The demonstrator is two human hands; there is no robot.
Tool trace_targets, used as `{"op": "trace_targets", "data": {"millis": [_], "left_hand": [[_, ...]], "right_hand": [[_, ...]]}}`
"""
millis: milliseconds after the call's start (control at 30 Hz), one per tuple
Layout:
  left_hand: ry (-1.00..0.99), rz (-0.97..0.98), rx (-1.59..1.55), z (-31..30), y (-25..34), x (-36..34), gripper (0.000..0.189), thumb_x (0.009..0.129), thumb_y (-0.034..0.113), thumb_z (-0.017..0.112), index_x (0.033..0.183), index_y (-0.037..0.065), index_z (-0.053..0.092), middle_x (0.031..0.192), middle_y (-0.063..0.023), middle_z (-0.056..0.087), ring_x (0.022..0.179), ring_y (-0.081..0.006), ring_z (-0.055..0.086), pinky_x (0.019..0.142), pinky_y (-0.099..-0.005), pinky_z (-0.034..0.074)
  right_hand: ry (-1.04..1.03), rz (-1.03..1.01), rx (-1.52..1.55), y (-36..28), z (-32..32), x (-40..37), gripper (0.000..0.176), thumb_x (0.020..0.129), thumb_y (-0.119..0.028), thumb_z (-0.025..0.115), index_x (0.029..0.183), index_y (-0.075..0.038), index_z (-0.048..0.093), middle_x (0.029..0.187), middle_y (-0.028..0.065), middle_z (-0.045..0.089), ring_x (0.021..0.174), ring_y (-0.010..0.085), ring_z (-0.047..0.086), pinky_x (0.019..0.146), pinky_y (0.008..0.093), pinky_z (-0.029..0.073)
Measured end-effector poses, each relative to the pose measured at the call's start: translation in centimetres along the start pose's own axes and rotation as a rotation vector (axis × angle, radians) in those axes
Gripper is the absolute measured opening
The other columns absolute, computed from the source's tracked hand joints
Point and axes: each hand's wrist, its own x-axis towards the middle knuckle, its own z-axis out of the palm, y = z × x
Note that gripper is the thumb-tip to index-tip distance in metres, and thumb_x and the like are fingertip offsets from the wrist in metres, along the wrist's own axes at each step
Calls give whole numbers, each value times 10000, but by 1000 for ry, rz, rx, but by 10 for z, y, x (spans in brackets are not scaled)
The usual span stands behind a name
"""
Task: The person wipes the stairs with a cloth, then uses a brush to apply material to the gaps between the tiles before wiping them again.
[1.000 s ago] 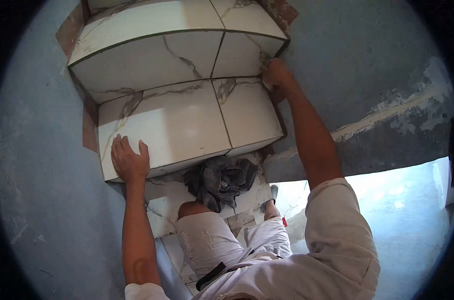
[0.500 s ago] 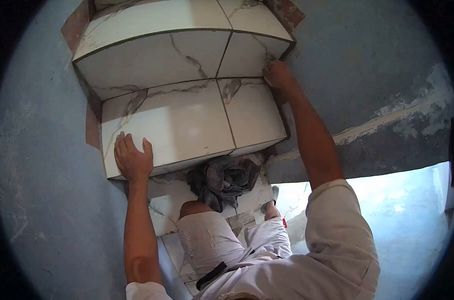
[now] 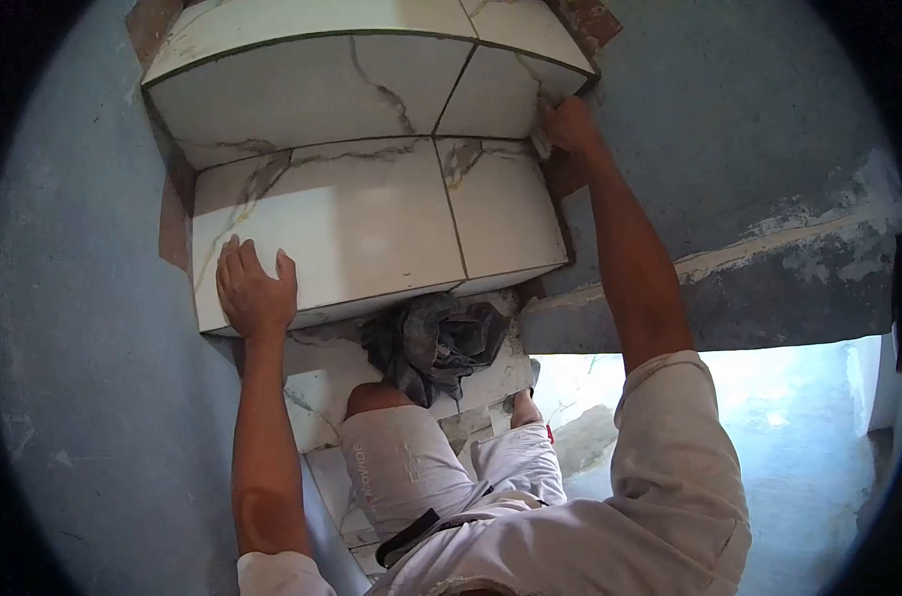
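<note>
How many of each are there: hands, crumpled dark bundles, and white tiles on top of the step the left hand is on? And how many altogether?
Bare left hand and bare right hand: 2
Crumpled dark grey bundle: 1
Wide veined white tile and narrow veined white tile: 2
Total: 5

Grey-brown veins are seen across white tiles (image 3: 357, 223) — below them, a dark grey crumpled cloth (image 3: 436, 343); blue-grey walls (image 3: 83, 298) flank both sides.

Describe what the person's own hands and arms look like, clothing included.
The left hand and right hand are gloveless, with no watch or wristband visible. Both forearms are uncovered; the left sleeve and right sleeve are short, pale, off-white cloth.
</note>
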Motion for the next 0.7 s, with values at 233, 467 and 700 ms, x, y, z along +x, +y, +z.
{"op": "trace_targets", "data": {"millis": [233, 467, 700], "left_hand": [[24, 1, -3, 2, -1, 1, 433, 831, 290, 599, 1138, -13, 565, 1247, -184, 533, 1211, -330, 464, 1038, -437, 363], [35, 10, -13, 2, 0, 1, 419, 833, 292, 595, 1118, -14, 568, 1259, -189, 521, 1220, -328, 455, 1043, -433, 357], [22, -22, -19, -1, 3, 2, 418, 823, 282, 601, 1118, -12, 557, 1253, -185, 525, 1219, -326, 457, 1040, -435, 360]], "right_hand": [[-91, -66, 61, -8, 3, -11, 275, 864, -240, 597, 856, 28, 657, 823, 192, 661, 708, 276, 631, 706, 412, 495], [-397, -69, 79, 9, -22, -29, 200, 853, -175, 609, 832, 18, 659, 703, 112, 644, 590, 179, 543, 617, 360, 475], [-85, -191, 381, 18, -13, -19, 151, 848, -138, 598, 888, -9, 665, 666, 42, 569, 590, 131, 432, 578, 326, 421]]}}
